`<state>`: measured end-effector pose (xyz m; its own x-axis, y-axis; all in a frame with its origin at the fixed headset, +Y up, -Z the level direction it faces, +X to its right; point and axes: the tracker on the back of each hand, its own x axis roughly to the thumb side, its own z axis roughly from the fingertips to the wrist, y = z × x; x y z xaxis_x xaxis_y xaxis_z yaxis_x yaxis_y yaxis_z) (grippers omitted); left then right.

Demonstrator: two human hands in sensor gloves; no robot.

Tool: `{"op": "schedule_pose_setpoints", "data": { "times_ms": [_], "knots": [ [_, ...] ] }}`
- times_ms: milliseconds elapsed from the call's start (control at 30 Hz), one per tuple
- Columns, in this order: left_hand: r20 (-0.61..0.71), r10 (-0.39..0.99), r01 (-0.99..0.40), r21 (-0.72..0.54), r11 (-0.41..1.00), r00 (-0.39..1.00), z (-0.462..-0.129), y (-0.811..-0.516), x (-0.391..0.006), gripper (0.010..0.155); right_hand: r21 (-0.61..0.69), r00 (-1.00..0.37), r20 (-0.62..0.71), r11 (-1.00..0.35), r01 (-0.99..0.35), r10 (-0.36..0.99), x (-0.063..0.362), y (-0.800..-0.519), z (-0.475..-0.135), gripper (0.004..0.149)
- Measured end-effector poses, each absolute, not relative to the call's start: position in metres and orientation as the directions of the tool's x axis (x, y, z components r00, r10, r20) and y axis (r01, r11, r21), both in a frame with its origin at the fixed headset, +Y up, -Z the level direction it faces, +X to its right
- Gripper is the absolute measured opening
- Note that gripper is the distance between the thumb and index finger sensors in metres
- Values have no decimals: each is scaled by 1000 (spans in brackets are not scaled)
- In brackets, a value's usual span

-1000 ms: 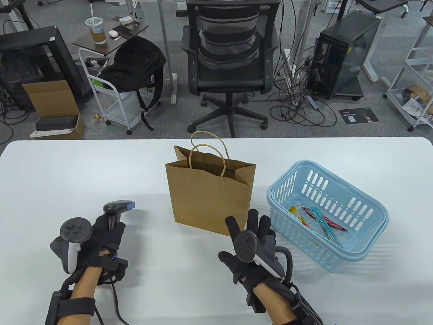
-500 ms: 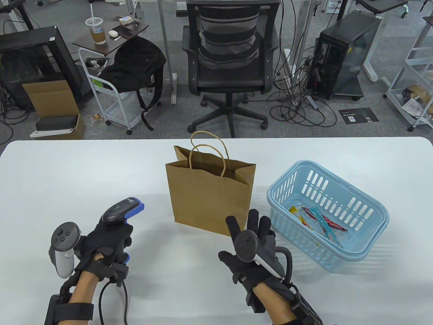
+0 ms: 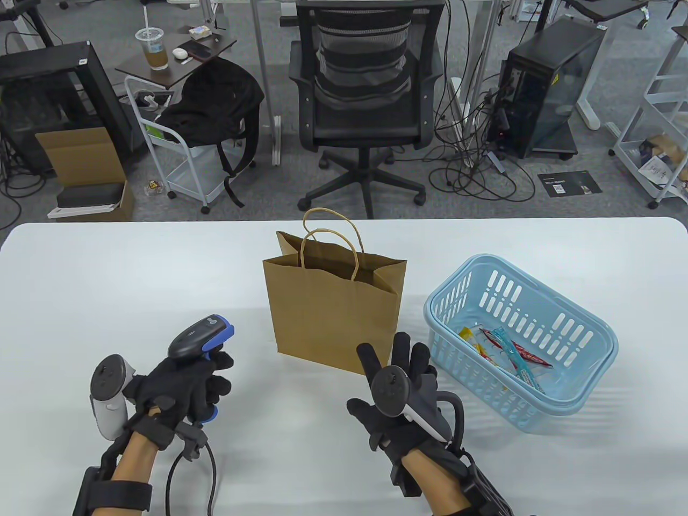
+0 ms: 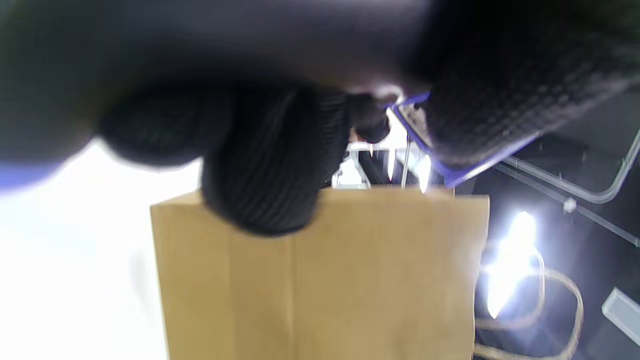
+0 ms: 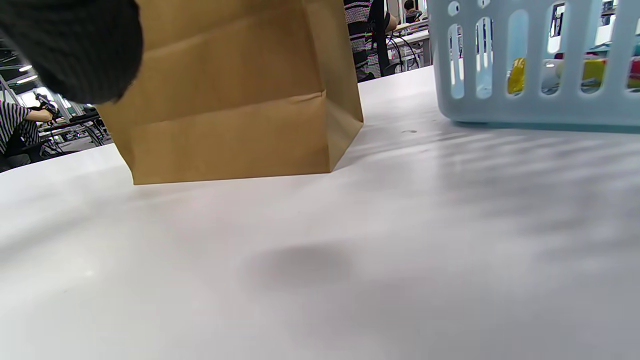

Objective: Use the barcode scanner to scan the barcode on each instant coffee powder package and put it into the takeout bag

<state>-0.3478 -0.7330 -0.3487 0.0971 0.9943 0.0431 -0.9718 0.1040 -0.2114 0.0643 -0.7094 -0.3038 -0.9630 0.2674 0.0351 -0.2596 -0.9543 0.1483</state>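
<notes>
Office bg w/ a black mesh chair [image 3: 365, 91] and a PC tower [image 3: 543, 91] on the floor behind our white desk [image 3: 107, 279]. Brown paper takeout bag [image 3: 333, 312] stands upright mid-desk, mouth open, twine handles up. Light blue basket [image 3: 518, 333] sits just right of it, not touching afaict.

Coffee powder packages [image 3: 508, 352] are all lying in the bottom of the basket, a small pile of stick-type sachets, red/blue/yellow. From the right wrist view we only catch yellow and red bits through the basket [image 5: 535, 65] slots, too small to count.

Our left hand [image 3: 183, 384] has its fingers wrapped round the handle of the barcode scanner [image 3: 201, 336], lifted off the desk, grey head w/ blue tip aimed toward the bag. Cable [image 3: 191, 478] loops down from it to the bottom edge. Left wrist view is mostly blurry glove, w/ the bag [image 4: 320, 275] front right ahead.

Our right hand [image 3: 400, 395] hovers flat near the bag's front right corner, fingers straight and spread, holding nothing. It's between bag and basket, near the basket's front left edge, so the packages are up and to the right of it, not touched. Scanner hand is well apart from them, w/ the bag in between.
</notes>
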Motion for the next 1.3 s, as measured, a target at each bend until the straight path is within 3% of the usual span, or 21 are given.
{"op": "schedule_pose_setpoints", "data": {
  "times_ms": [167,300,367,600,700,867,967,1067,1167,1300],
  "knots": [
    [68,991,-957,-262,126,112,-346,-727,-346,53,147,-963,34,-954,-261,269,64,-709,-304,95],
    [96,981,-956,-227,188,170,-344,-721,-344,50,175,-955,32,-943,-284,293,62,-703,-300,114],
    [93,969,-947,-211,243,228,-342,-718,-342,50,143,-951,61,-945,-293,304,60,-691,-294,116],
    [67,873,-874,-11,485,484,-332,-706,-341,51,-83,-951,101,-950,-299,291,60,-626,-265,114],
    [56,855,-857,54,512,515,-329,-703,-342,51,-162,-946,121,-934,-317,300,67,-598,-254,113],
    [52,841,-836,160,525,538,-323,-696,-347,51,-304,-981,56,-932,-196,188,86,-548,-247,111],
    [71,795,-783,246,571,602,-318,-688,-348,51,-344,-996,-63,-938,-41,67,104,-526,-263,103],
    [94,772,-764,261,591,629,-316,-684,-347,52,-297,-982,-189,-952,80,-24,131,-519,-296,93],
    [105,777,-774,242,585,621,-317,-686,-346,52,-165,-949,-298,-974,155,-101,168,-526,-338,75],
    [111,771,-771,233,593,627,-318,-686,-344,52,-21,-911,-333,-964,265,-243,204,-552,-375,56]
  ]
}}
